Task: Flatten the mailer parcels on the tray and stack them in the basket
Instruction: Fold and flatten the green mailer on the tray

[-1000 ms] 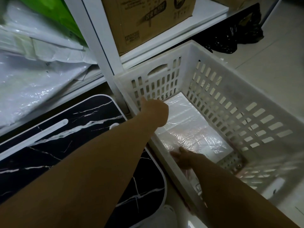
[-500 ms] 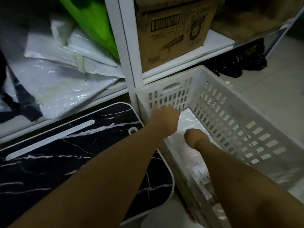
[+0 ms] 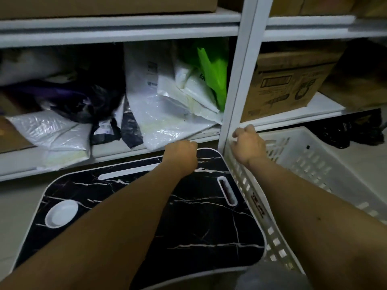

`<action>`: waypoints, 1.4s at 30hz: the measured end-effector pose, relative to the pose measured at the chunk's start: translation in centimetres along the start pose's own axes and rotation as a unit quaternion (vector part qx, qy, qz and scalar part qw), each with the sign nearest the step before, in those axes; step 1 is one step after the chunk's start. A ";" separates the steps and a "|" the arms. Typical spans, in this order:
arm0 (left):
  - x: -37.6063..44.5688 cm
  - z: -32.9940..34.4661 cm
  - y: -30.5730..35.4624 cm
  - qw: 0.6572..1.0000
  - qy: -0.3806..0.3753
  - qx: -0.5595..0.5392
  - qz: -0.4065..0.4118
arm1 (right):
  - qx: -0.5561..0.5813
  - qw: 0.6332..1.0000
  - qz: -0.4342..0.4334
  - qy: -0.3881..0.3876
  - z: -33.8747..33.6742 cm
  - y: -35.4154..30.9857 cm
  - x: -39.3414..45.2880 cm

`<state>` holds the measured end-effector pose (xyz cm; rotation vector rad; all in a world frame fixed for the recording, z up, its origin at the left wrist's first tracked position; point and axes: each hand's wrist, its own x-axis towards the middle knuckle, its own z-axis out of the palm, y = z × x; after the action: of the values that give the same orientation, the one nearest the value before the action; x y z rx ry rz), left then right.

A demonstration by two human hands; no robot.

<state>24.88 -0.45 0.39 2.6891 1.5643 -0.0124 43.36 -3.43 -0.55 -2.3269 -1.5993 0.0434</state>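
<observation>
Tray [image 3: 146,216], black marble-look w/ white rim, fills lower centre of frame and carries no parcel. Basket [image 3: 326,164], white slotted plastic, sits at right, touching the tray's right edge; its floor is hidden behind the near wall and the right arm, so can't tell how many mailers are stacked inside.

Left hand [image 3: 181,152] hangs over the tray's far edge, centre frame, fingers curled under, holding nothing visible. It's close to the corner of a white bubble mailer [image 3: 165,120] sticking out of the shelf [image 3: 117,150] pile, but contact isn't clear. Right hand [image 3: 247,143] hovers above the basket's far-left corner, beside the white shelf post [image 3: 236,86], fingers loosely curled, empty.

Progress, as judged: between parcels. Nothing on tray to flatten right now. Plenty left on the shelf, centre to left of frame: more white mailers, a dark poly bag [image 3: 127,128], a green bag [image 3: 213,70]. Prob next: pull one down onto the tray, press flat, move to basket.
</observation>
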 end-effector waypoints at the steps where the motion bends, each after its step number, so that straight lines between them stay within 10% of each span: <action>1: -0.5 -0.1 -1.5 1.000 0.000 -0.005 -0.014 | 0.004 1.000 -0.014 0.024 -0.2 -1.8 0.3; 6: -1.6 -0.2 -7.1 0.998 0.002 -0.024 -0.064 | -0.015 0.992 -0.073 0.105 -2.0 -9.1 4.1; 14: -0.4 0.5 -11.6 0.993 0.018 -0.083 -0.087 | 0.016 1.000 0.002 0.015 -3.4 -13.4 10.0; 27: -3.5 -2.5 -9.5 0.979 0.060 -0.179 -0.077 | 0.008 0.985 -0.084 0.149 -1.9 -15.0 -0.8; 42: -13.3 -1.1 -8.7 0.817 0.048 -0.505 -0.274 | -0.115 0.955 -0.257 0.089 2.6 -18.3 -22.1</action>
<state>10.73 -7.67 1.59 1.4043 1.6269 0.7214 18.01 -17.10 -1.37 -1.9187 -2.1469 -0.4786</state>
